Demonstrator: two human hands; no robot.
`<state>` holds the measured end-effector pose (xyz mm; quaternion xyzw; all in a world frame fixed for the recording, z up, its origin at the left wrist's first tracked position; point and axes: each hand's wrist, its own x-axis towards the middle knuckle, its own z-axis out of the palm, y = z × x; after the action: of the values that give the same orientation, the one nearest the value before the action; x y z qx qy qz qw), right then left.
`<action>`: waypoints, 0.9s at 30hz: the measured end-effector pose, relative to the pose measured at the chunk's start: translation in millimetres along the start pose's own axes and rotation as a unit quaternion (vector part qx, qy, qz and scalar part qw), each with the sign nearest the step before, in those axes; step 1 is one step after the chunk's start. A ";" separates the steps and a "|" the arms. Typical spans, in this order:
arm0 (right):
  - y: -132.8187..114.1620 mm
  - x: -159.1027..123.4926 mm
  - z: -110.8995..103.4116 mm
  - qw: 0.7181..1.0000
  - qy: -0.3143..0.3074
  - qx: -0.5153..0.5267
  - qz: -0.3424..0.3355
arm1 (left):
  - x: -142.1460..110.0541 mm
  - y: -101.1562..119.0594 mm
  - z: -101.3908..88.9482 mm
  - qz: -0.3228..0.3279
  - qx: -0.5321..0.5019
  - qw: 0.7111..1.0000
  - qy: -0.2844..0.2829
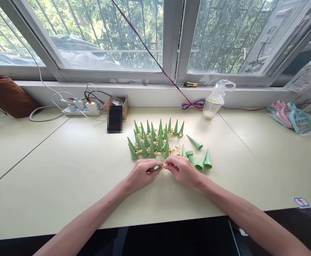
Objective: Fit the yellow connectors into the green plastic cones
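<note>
My left hand (147, 171) is closed around a green plastic spike (157, 167), mostly hidden by the fingers. My right hand (181, 169) pinches a small yellow plastic fitting (165, 165) against the end of that spike; whether the two are joined I cannot tell. Just beyond the hands, several green spikes (152, 140) with yellow fittings at their bases stand upright in a cluster. Loose yellow fittings (177, 147) lie beside the cluster, behind my right hand. Several green spikes without visible fittings (207, 161) stand or lie to the right of it.
Along the back are a power strip (82, 111) with cables, a small cardboard box (126, 103), a dark blurred rectangle (115, 119) and a plastic bag (213, 101). Pink and teal items in plastic (291, 115) lie at right. A brown bag (8, 94) is at left.
</note>
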<state>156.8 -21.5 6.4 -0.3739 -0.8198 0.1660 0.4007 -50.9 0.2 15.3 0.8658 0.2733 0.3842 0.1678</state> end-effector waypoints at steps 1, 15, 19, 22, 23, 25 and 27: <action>0.0 -0.2 0.0 1.000 0.000 0.000 0.001 | 0.1 0.1 0.0 0.003 -0.001 1.000 0.001; -0.4 -1.9 0.3 1.000 -0.007 -0.004 0.010 | -3.1 -2.9 0.9 0.001 0.006 1.000 -0.014; -0.6 0.1 -0.9 1.000 -0.006 0.003 0.017 | -2.0 -1.6 0.0 -0.011 0.002 1.000 -0.015; -0.3 1.5 -1.7 1.000 -0.010 0.009 0.018 | 0.2 0.2 -1.3 -0.024 0.003 1.000 -0.012; 0.0 1.7 -1.8 1.000 -0.013 0.010 0.018 | 0.9 0.8 -1.7 -0.029 0.002 1.000 -0.012; 0.9 1.6 -1.7 1.000 -0.016 0.009 0.016 | 2.0 1.5 -2.3 -0.039 -0.002 0.999 -0.014; 1.9 1.1 -1.3 1.000 -0.017 0.006 0.012 | 2.6 1.6 -2.4 -0.048 -0.005 0.999 -0.019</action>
<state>158.3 -19.4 6.7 -0.3782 -0.8210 0.1823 0.3870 -50.8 0.7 19.1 0.8579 0.3090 0.3611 0.1954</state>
